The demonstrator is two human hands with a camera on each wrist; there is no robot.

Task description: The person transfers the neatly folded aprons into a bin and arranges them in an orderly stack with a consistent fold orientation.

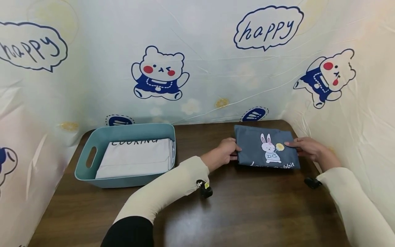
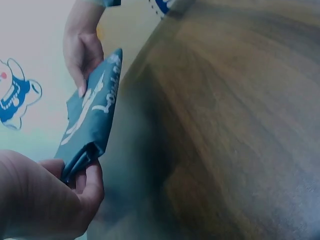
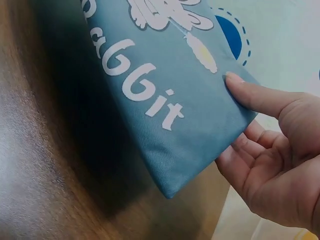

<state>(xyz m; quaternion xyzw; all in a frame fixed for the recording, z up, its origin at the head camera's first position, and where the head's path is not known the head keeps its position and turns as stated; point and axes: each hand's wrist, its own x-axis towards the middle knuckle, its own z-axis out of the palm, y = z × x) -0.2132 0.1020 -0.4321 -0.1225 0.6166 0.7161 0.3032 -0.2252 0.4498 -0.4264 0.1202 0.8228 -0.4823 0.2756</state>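
Observation:
A folded blue-grey cloth [image 1: 251,147] with a white rabbit print and white lettering is held between both hands at the table's right side. My left hand [image 1: 226,150] pinches its left edge, where folded layers show in the left wrist view. At the opposite edge, my right hand [image 1: 310,148] grips the cloth with the thumb on top and fingers underneath. In the right wrist view the cloth [image 3: 200,135] appears raised, with a dark shadow on the table below it. Whether it is an apron or another item cannot be told.
At the left stands a blue-green plastic basket [image 1: 86,171] with a handle hole. Inside lies a folded white cloth [image 1: 135,159] lettered "COOKING". The brown wooden table [image 1: 216,219] meets printed hanging sheets [image 1: 203,79] at its back and sides.

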